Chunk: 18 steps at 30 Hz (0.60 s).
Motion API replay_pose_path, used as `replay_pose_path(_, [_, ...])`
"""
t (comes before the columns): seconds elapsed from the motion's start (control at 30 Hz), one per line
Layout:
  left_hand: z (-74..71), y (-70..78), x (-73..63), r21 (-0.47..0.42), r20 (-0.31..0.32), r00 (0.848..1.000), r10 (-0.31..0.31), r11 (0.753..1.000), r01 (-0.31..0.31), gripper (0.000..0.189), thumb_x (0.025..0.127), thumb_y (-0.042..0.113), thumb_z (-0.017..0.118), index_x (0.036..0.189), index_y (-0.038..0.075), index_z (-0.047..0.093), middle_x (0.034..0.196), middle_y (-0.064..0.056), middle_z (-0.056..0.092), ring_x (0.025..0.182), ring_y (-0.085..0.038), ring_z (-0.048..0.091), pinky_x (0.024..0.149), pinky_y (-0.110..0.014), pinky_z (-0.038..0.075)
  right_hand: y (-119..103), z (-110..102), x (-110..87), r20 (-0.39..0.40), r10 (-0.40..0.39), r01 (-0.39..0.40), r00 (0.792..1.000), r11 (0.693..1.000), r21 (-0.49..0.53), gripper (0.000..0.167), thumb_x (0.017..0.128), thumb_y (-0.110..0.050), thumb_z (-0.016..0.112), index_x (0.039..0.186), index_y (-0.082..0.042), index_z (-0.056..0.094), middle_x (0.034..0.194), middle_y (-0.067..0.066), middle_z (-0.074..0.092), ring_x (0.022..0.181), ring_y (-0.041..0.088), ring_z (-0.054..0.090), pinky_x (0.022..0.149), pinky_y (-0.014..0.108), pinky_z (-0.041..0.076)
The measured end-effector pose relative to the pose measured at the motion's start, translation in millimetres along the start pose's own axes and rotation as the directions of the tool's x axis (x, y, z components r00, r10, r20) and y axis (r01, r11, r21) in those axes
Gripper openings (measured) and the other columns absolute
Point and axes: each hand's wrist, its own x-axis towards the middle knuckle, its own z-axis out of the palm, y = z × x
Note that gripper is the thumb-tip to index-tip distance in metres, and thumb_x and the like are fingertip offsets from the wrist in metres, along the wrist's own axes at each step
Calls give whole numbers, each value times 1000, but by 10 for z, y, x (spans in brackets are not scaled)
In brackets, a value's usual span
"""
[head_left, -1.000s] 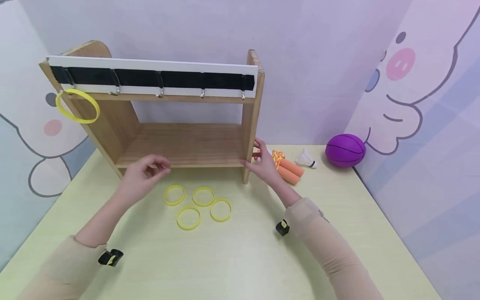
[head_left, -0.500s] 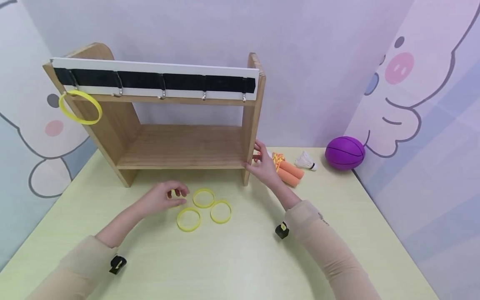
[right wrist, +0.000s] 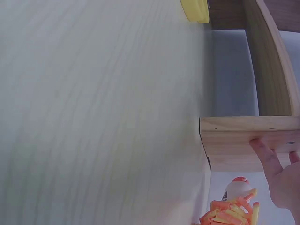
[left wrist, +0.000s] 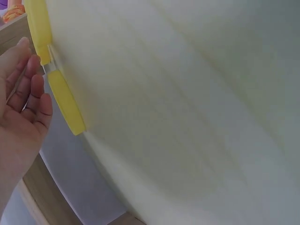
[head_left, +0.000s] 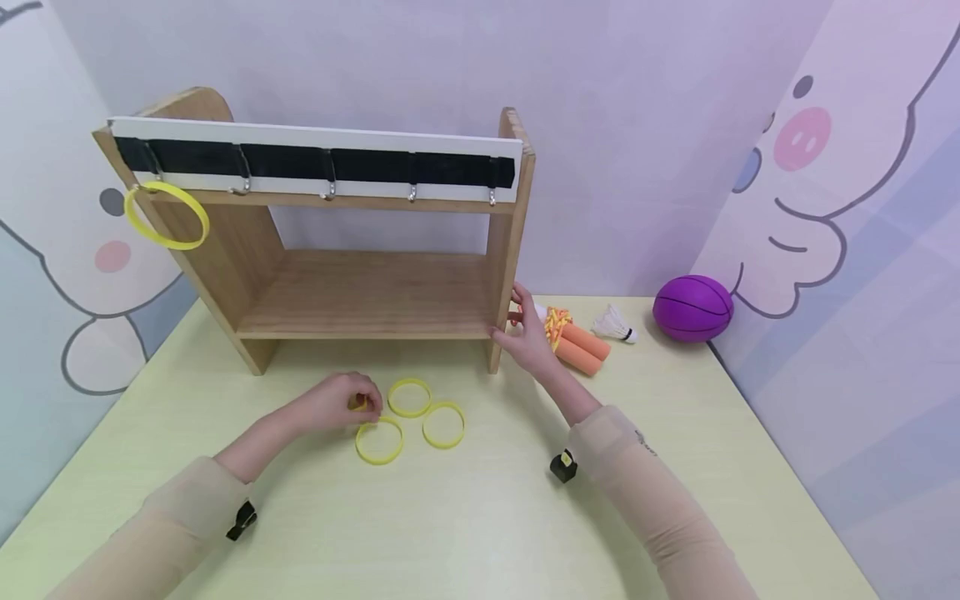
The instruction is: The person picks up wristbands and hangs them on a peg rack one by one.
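Note:
My left hand (head_left: 337, 404) is low over the table, loosely curled at the leftmost yellow ring (head_left: 360, 407), which it mostly hides. In the left wrist view, a yellow ring (left wrist: 67, 103) lies just beyond the fingertips and none shows between thumb and fingers. Three more yellow rings lie flat beside it, among them the far ring (head_left: 409, 398) and the right ring (head_left: 444, 425). Another yellow ring (head_left: 167, 217) hangs on the leftmost hook of the wooden shelf (head_left: 375, 292). My right hand (head_left: 531, 337) rests its fingers against the shelf's right side panel (right wrist: 234, 140).
Several metal hooks line the black strip (head_left: 288, 165) along the shelf top. Right of the shelf lie a jump rope with orange handles (head_left: 581, 350), a shuttlecock (head_left: 613, 323) and a purple ball (head_left: 692, 308). Patterned walls border the table (head_left: 480, 517).
My left hand has come down and to the right from in front of the shelf to the leftmost ring, and its fingers have drawn closer together. My right hand stays at the side panel.

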Motion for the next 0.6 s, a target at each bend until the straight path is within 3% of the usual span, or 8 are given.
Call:
replay_pose_path(0.2, [35,-9,40,1,45,999,11,1000,-12,10,79,18,76,81,20,67,78,14,59,73,-7,51,65,-23,46,29,10,6,2,10,-10,1000,1000,13,79,80,6,65,145,-9,22,142,23,33,110,39,49,85,52,49])
replay_pose_path(0.6, [61,-7,80,2,27,999,33,999,-33,11,79,12,76,77,17,67,74,14,57,70,-7,49,62,-21,44,95,6,29,9,9,-9,1000,1000,20,77,81,5,63,145,-8,21,144,23,32,111,40,48,89,53,45])
